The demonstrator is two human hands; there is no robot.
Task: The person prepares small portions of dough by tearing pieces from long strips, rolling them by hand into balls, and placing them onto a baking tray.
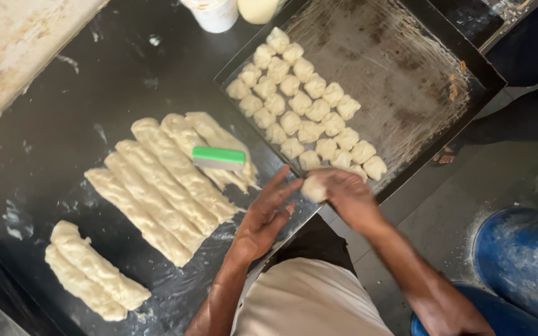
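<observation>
Pale cream dough ropes [157,180] lie on the black, flour-streaked tabletop [94,74]. A bright green scraper [218,158] rests on them. Beside it, the dark tray [393,68] holds cream dough pieces [306,106].

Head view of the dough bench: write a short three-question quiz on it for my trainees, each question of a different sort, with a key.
1. True or false: the green-handled scraper lies on the dough logs.
2. Which hand holds a dough piece? A) left hand B) right hand C) neither
3. Fill in: the small dough balls sit in rows on a dark metal ____.

Key: 1 true. 2 B; the left hand is open beside it, fingers spread. 3 tray.
</observation>
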